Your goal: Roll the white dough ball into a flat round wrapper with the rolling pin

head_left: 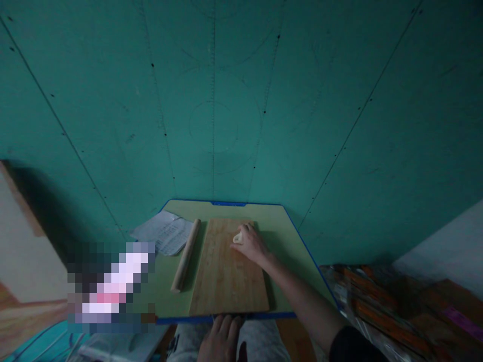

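Note:
My right hand is over the far right part of a wooden cutting board. Its thumb and fingers are closed around a small pale piece of dough, which is partly hidden by the fingers. To the left of the board lies a wooden rolling pin, slanting away from me. My left hand is low at the table's front edge, just below the board. Its fingers stretch toward the edge, slightly apart, and nothing shows in them.
The board lies on a small pale-green table with a blue rim. Printed papers lie at its far left, beside a blurred-out patch. A green wall rises behind. Boxes and plastic wrapping are on the right.

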Tool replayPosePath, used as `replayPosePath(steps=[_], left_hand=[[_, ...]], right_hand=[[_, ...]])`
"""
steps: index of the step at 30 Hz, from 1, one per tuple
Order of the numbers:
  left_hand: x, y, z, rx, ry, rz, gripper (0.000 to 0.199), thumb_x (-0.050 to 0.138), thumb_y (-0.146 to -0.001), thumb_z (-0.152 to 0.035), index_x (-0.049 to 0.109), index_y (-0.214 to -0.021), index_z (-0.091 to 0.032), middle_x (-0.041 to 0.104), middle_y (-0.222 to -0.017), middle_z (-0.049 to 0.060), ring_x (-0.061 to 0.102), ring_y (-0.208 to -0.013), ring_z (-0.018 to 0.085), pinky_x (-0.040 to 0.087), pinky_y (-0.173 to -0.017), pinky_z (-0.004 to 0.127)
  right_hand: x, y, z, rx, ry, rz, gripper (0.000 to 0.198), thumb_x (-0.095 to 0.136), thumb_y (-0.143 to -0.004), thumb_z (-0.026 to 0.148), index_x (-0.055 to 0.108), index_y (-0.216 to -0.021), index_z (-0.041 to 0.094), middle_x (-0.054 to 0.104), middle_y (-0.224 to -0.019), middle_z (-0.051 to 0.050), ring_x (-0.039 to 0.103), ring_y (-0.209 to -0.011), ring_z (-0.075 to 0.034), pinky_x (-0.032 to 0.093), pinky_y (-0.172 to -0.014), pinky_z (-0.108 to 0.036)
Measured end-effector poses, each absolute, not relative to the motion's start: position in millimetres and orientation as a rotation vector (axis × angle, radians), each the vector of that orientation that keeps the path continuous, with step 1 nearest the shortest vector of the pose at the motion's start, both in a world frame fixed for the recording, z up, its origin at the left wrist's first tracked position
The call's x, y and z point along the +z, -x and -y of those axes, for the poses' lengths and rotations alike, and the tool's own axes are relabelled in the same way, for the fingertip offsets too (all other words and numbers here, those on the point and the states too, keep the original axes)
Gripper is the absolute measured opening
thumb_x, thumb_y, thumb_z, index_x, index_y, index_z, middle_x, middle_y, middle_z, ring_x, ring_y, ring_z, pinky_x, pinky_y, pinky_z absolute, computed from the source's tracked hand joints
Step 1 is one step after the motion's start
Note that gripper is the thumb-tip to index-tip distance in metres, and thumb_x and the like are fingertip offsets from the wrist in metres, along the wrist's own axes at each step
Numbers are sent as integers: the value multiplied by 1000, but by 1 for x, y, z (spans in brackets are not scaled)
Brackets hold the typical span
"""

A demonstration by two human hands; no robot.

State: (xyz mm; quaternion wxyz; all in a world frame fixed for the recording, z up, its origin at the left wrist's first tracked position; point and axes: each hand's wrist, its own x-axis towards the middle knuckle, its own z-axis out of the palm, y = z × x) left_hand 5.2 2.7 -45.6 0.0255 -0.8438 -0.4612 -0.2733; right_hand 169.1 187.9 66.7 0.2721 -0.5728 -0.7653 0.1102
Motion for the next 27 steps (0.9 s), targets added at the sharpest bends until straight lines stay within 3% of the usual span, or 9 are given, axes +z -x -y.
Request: replayPosePath(steps=[4,7,12,17,21,24,27], left_hand=[[-39,-3,-5,-798,2681,1377,45,55,-73,-5,64,-112,-24,73,-96,2,67,-91,19,55,-76,24],[-36,-4,-3,-814,2674,1478,40,55,-75,-6,65,-110,-24,73,-97,3,67,-94,20,55,-79,25],[-36,-6,-3,-842,2663,1429,40,53,-74,-5,63,-108,-23,72,-98,4,67,-94,20,56,-79,26],[-32,-4,-3,-833,2643,1449,34,53,-77,-7,62,-105,-22,70,-92,4,66,-89,21,56,-73,27],[-31,-7,-1,-873,2659,1460,36,51,-77,-6,61,-108,-22,70,-94,4,66,-91,20,55,-75,27],[-33,-11,0,-897,2612,1535,36,50,-76,-5,62,-106,-22,70,-96,5,65,-92,21,55,-77,28],[-32,-12,1,-900,2604,1537,35,50,-77,-5,61,-105,-22,70,-97,4,65,-93,21,55,-77,28]], right_hand=[[67,-169,-185,283,1533,2005,18,71,-83,23,61,-98,20,61,-101,-6,60,-86,-21,48,-77,-32],[68,-165,-171,285,1462,2009,10,61,-88,18,61,-97,21,63,-101,-5,62,-90,-20,48,-82,-31],[67,-160,-148,315,1379,2034,24,51,-91,11,64,-109,21,66,-107,-7,64,-101,-19,48,-90,-29],[72,-162,-142,368,1313,2107,20,57,-82,7,68,-91,21,69,-93,-5,65,-91,-20,48,-84,-29],[76,-164,-139,385,1316,2078,14,62,-79,12,68,-89,20,66,-85,-4,63,-82,-21,49,-76,-31],[74,-163,-135,412,1312,2045,17,65,-79,15,68,-96,19,64,-91,-6,63,-84,-22,50,-78,-32],[71,-164,-131,456,1287,2017,39,68,-76,15,63,-115,19,62,-111,-8,63,-100,-22,52,-87,-33]])
